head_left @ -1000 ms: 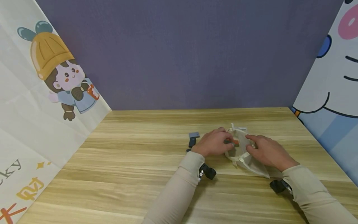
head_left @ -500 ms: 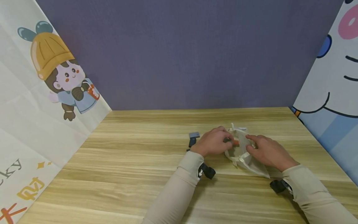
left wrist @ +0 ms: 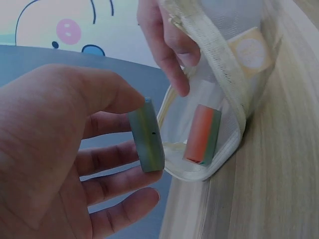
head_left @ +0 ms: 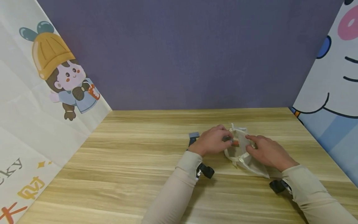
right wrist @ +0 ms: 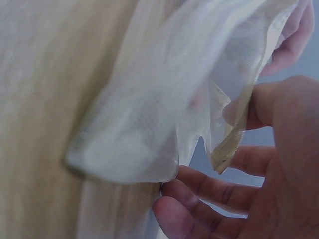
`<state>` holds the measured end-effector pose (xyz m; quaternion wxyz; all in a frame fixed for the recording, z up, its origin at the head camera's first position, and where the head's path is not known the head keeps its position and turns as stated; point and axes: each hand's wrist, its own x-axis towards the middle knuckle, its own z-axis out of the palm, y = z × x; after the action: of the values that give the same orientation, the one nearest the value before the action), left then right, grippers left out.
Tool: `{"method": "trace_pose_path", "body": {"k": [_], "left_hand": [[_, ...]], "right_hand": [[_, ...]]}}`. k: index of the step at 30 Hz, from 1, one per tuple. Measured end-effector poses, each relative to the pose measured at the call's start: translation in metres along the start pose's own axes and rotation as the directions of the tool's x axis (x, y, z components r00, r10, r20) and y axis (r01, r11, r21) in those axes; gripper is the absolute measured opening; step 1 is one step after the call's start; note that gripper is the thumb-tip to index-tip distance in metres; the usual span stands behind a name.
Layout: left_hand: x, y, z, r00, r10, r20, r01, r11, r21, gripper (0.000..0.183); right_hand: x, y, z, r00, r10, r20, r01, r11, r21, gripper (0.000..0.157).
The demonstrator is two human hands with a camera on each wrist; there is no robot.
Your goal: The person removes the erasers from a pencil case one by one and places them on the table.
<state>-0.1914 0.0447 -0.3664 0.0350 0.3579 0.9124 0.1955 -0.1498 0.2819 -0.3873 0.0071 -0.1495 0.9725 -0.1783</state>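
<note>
My left hand [head_left: 212,141] pinches a small grey-green block [left wrist: 147,137] between thumb and fingers, right at the mouth of a pale mesh bag [head_left: 255,168]. A yellowish stripe runs along the block's side. Inside the bag's open mouth lies an orange-red and green block [left wrist: 203,132], also visible in the head view. My right hand [head_left: 269,152] grips the bag's rim between thumb and index finger and spreads the mouth toward the left hand. In the right wrist view the mesh side of the bag [right wrist: 129,139] hangs beside my lower fingers.
On the wooden table [head_left: 126,174], a grey block [head_left: 194,134] and a dark block [head_left: 191,141] lie left of my left hand, partly behind it. A tan label [left wrist: 250,51] shows on the bag's side. A purple-grey panel [head_left: 179,62] stands behind the table.
My left hand has shifted slightly up and left, raising the grey-green block a little at the bag's mouth. The right hand and the bag stay in place.
</note>
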Motion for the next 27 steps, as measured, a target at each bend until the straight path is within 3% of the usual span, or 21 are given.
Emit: {"method": "trace_pose_path", "body": {"k": [18,27], "left_hand": [[-0.008,0.0,-0.005,0.999,0.038,0.016,-0.039,0.996,0.08,0.025],[-0.016,-0.006,-0.008,1.0,0.009,-0.01,-0.008,0.998,0.063,0.024]], "right_hand": [[0.0,0.0,0.0,1.0,0.007,0.007,-0.007,1.0,0.01,0.053],[0.001,0.0,0.001,1.0,0.023,0.017,-0.023,1.0,0.016,0.054]]}}
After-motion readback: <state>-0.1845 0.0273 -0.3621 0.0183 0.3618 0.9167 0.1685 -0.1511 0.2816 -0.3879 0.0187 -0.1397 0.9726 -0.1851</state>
